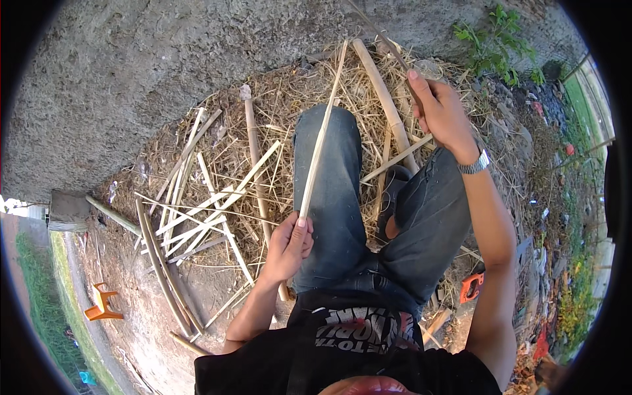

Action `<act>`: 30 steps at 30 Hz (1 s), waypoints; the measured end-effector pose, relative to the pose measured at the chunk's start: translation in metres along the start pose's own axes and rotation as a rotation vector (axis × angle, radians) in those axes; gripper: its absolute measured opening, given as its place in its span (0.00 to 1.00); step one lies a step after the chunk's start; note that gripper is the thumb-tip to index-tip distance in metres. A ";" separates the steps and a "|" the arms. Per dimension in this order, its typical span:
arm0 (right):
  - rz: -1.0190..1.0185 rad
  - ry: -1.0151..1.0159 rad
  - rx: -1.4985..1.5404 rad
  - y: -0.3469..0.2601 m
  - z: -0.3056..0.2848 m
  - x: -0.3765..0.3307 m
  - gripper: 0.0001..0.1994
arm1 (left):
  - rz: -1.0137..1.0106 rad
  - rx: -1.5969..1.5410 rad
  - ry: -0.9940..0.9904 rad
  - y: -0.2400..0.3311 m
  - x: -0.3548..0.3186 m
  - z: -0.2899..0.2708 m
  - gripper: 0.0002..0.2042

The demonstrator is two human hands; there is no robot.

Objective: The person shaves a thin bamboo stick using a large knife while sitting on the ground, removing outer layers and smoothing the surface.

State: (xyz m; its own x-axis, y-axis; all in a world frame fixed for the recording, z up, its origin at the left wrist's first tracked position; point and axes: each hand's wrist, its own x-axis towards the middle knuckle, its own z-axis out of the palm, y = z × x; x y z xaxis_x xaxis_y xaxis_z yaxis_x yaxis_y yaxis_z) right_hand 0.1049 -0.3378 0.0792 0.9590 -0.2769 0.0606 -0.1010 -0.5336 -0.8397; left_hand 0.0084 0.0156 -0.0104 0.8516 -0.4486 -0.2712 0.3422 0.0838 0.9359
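Observation:
My left hand (pixel 288 247) is closed around the lower end of a pale split bamboo strip (pixel 322 138), thumb on top. The strip slants up across my left knee, its far tip above the straw. Held up at the right, my right hand (pixel 446 117) grips a long, narrow, dark-bladed knife (pixel 383 38); its handle is mostly hidden by my fingers. The blade points up and left, apart from the strip. Several pale bamboo strips (pixel 227 197) lie crossed on the ground left of my legs.
A thick bamboo pole (pixel 382 95) lies beyond my knees, and another pole (pixel 254 148) lies left of them. Bamboo shavings cover the ground before a rough wall (pixel 164 59). An orange-handled saw (pixel 471 288) lies at my right; an orange chair (pixel 102 303) stands far left.

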 end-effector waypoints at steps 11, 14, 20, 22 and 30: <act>-0.185 -0.223 -0.088 -0.006 0.025 -0.070 0.32 | -0.259 -0.336 -0.102 -0.005 -0.008 -0.022 0.26; -0.266 -0.275 -0.258 0.002 0.040 -0.079 0.31 | -0.315 -0.448 -0.155 -0.017 -0.015 -0.027 0.27; -0.348 -0.336 -0.453 0.001 0.058 -0.085 0.30 | -0.329 -0.488 -0.157 -0.025 -0.023 -0.028 0.28; -0.374 -0.325 -0.539 -0.006 0.055 -0.084 0.30 | -0.328 -0.489 -0.159 -0.027 -0.026 -0.030 0.28; -0.482 -0.230 -0.634 -0.002 0.053 -0.062 0.31 | -0.300 -0.468 -0.144 -0.042 -0.036 -0.037 0.27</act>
State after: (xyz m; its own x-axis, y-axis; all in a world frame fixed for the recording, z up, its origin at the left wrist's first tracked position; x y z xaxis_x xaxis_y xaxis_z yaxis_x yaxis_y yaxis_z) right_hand 0.0600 -0.2773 0.0489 0.9587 0.2308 0.1662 0.2705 -0.9203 -0.2827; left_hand -0.0214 0.0611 -0.0482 0.6385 -0.6278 -0.4453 0.7279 0.3046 0.6143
